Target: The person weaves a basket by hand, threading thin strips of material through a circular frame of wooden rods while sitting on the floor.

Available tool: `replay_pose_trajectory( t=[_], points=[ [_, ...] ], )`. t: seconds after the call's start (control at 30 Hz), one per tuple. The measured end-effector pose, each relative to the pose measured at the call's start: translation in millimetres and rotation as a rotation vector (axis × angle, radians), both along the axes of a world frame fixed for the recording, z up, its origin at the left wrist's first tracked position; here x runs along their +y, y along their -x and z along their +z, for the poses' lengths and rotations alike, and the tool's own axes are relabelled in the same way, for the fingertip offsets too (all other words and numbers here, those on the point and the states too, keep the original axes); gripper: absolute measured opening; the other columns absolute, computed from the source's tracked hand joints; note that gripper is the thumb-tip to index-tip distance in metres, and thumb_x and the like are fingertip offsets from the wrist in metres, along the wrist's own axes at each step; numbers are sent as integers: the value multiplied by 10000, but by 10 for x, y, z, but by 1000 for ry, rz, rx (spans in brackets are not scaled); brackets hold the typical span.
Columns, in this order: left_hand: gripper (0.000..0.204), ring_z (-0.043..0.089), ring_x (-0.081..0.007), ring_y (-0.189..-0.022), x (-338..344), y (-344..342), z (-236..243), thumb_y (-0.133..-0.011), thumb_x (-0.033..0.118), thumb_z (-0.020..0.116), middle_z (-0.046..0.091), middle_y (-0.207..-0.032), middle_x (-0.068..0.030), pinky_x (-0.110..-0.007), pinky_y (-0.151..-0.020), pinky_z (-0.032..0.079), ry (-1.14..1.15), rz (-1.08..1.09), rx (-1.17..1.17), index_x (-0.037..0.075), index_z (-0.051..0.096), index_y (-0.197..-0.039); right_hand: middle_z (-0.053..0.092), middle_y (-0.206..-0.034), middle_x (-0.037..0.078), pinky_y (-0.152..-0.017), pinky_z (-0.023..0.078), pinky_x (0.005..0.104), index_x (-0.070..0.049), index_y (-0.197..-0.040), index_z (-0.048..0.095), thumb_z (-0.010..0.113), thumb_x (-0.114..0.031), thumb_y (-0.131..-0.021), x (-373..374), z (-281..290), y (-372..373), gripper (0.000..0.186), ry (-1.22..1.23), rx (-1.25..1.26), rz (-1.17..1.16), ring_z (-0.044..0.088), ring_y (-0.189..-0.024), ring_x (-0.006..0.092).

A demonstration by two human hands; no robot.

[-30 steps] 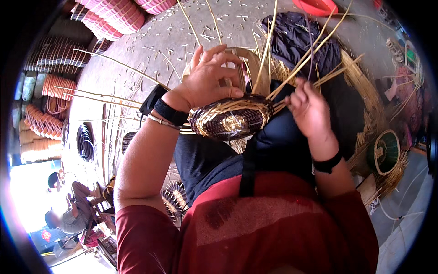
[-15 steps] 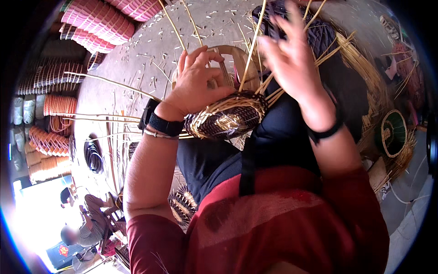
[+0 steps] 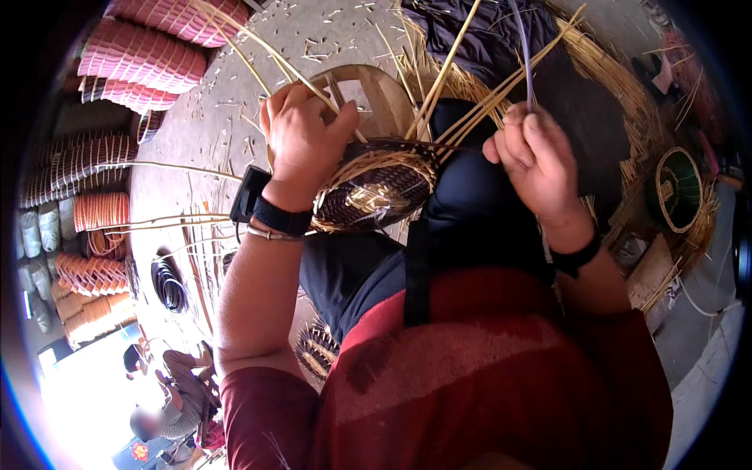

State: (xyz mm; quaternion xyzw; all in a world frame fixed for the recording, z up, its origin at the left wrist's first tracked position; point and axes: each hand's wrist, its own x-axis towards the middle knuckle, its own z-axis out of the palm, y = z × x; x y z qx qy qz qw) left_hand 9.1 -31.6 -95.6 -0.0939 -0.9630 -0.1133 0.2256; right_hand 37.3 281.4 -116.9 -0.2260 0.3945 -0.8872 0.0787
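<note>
Indoors, above clipping-strewn floor (image 3: 207, 117), near pink baskets (image 3: 141, 59), pinching purple strand (image 3: 523, 39) in right hand (image 3: 539, 160), with left hand (image 3: 301, 137) at woven basket (image 3: 380, 196), grip unclear

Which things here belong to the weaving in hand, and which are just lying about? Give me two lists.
In use:
- dark-and-pale basket, left hand at its upper left
- pale stakes rising from it
- thin strand at the right hand

Apparently just lying about:
- pink baskets, stacked
- dark coil
- green basket
- dark cloth
</note>
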Motion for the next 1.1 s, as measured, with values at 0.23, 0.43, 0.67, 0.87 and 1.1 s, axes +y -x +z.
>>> replay_pose_trajectory(
  t=[0.23, 0.43, 0.67, 0.87, 1.1],
  points=[
    [840, 372, -308, -1439, 378, -87, 236, -670, 593, 864, 422, -1520, -107, -644, -1173, 141, 219, -18, 269, 228, 601, -1379, 384, -688, -64, -809, 438, 330, -70, -1115, 593, 402, -273, -1136, -117, -508, 65, 279, 153, -482, -102, 389, -603, 82],
    [377, 431, -289, -1454, 526, -1, 306, -811, 297, 773, 597, -1382, 1, -513, -1221, 266, 481, -857, 151, 250, 705, -1179, 412, -699, -48, -839, 478, 356, -58, -1093, 600, 431, -284, -1129, -100, -566, 67, 285, 164, -505, -43, 414, -605, 97],
    [253, 592, -305, -1233, 451, -30, 191, -767, 269, 827, 689, -1046, -24, -477, -1123, 422, 226, -647, -59, 125, 707, -937, 440, -745, -17, -886, 489, 391, -43, -1100, 596, 406, -286, -1134, -110, -582, 44, 310, 237, -606, -72, 446, -640, 140],
    [750, 400, -260, -1453, 710, -592, 42, -813, 401, 767, 458, -1555, -39, -459, -1238, 262, 439, -291, -239, 90, 547, -1459, 652, -1191, 76, -937, 540, 335, -22, -1303, 623, 516, -256, -1097, -468, -244, 890, 330, -217, -186, -429, 636, -1061, 178],
    [644, 463, -265, -1356, 662, -396, -113, -810, 344, 747, 517, -1468, -30, -428, -1151, 313, 715, -317, -67, 109, 601, -1391, 664, -1229, 140, -738, 585, 269, -133, -1426, 524, 625, 10, -973, -817, -416, 1324, 485, -791, -70, -639, 734, -908, 151]
  ],
)
